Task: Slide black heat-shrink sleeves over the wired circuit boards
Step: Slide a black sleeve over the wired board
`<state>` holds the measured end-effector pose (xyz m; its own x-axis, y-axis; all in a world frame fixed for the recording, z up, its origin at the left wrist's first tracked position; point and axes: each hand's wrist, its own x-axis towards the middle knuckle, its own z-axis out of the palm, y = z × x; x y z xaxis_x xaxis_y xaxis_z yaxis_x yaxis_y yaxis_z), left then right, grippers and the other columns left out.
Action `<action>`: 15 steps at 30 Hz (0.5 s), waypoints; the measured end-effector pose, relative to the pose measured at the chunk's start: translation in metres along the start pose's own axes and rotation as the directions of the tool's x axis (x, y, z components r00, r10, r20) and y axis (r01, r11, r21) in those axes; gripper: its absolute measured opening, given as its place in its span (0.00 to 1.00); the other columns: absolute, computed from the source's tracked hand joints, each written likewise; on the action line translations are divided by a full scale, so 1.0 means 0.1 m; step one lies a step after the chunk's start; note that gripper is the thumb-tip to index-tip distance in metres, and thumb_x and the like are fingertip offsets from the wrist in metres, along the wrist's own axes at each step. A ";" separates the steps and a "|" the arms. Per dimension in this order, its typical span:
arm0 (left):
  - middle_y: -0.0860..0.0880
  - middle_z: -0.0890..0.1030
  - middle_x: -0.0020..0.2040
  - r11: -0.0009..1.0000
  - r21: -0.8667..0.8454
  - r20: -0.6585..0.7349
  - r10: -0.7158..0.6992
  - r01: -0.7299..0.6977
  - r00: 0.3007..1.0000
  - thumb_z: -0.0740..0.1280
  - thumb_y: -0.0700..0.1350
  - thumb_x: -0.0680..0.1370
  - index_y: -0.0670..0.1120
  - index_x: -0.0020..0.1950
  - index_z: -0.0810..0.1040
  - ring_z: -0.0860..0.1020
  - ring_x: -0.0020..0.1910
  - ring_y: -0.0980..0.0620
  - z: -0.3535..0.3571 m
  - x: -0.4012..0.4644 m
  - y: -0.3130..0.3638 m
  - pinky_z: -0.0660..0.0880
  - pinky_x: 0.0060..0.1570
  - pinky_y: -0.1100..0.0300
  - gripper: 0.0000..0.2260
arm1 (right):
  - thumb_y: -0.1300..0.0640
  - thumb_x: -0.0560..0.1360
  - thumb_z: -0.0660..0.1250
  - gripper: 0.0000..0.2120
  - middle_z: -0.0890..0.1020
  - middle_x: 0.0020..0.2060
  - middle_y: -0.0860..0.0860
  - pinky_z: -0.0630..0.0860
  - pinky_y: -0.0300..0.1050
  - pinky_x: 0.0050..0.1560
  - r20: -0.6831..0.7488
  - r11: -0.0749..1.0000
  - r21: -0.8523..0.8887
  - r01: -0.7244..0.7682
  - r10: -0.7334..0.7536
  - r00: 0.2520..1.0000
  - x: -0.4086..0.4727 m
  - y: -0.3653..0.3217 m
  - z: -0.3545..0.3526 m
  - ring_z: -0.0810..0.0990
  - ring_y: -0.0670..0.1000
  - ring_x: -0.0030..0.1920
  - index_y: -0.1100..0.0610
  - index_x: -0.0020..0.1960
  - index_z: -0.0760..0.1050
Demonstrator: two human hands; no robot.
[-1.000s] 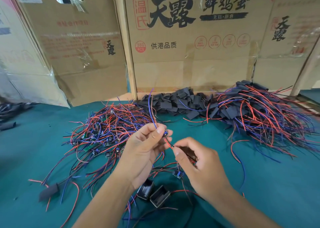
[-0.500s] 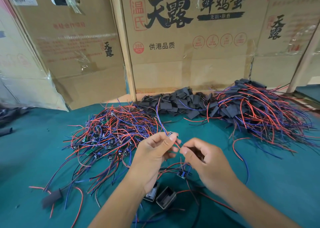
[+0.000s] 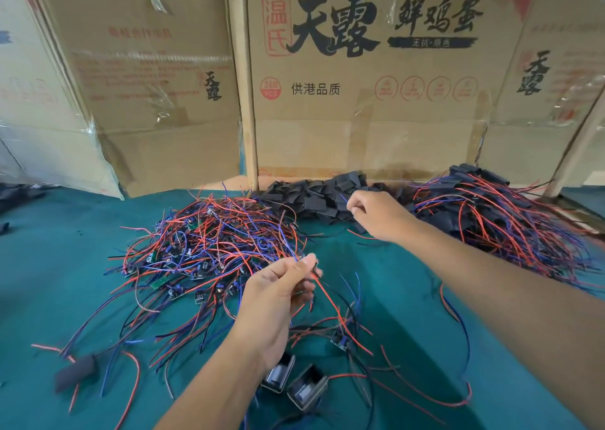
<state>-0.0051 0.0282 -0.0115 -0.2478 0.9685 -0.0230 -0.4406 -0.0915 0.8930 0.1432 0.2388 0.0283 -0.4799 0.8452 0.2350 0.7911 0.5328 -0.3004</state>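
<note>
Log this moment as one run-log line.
left hand: pinches wires | right hand: on sleeve pile, grip unclear | step: fetching sleeve

Your left hand (image 3: 278, 302) pinches red and blue wires (image 3: 327, 295) above the teal tablecloth (image 3: 49, 282). Your right hand (image 3: 376, 213) reaches onto the pile of black heat-shrink sleeves (image 3: 314, 197) before the cardboard boxes (image 3: 360, 118).

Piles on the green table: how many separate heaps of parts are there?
3. Bare wired boards heaped at left; empty black sleeves at the back centre, under the right hand; sleeved boards at right. Stray pieces lie nearer the camera.
</note>
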 end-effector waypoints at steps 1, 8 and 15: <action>0.45 0.82 0.40 1.000 -0.004 0.009 0.002 -0.002 1.000 0.77 0.52 0.64 0.42 0.43 0.81 0.73 0.33 0.56 -0.01 0.01 -0.02 0.74 0.39 0.65 0.16 | 0.57 0.80 0.60 0.08 0.81 0.52 0.53 0.77 0.49 0.50 -0.001 0.998 -0.026 0.051 -0.051 0.999 0.14 -0.05 0.05 0.80 0.53 0.47 0.54 0.55 0.75; 0.44 0.81 0.39 0.998 0.018 0.027 0.054 -0.054 0.998 0.74 0.47 0.70 0.45 0.35 0.76 0.74 0.33 0.55 -0.08 0.04 0.00 0.72 0.41 0.60 0.10 | 0.49 0.76 0.68 0.23 0.74 0.63 0.57 0.74 0.54 0.58 0.106 0.965 -0.249 0.081 -0.056 0.993 0.86 -0.44 0.60 0.74 0.60 0.62 0.59 0.66 0.69; 0.46 0.81 0.38 0.996 -0.009 0.002 0.084 -0.084 0.996 0.73 0.47 0.70 0.47 0.35 0.77 0.75 0.31 0.56 -0.14 0.09 0.09 0.76 0.35 0.65 0.08 | 0.52 0.77 0.65 0.18 0.77 0.58 0.59 0.73 0.51 0.52 -0.002 0.988 -0.147 -0.050 0.050 0.999 0.85 -0.34 0.67 0.76 0.61 0.58 0.60 0.62 0.69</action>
<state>-0.0235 0.0330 -0.0098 -0.2824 0.9578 0.0530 -0.4259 -0.1747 0.8878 0.0499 0.2954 -0.0038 -0.4392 0.8706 0.2215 0.8611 0.4783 -0.1726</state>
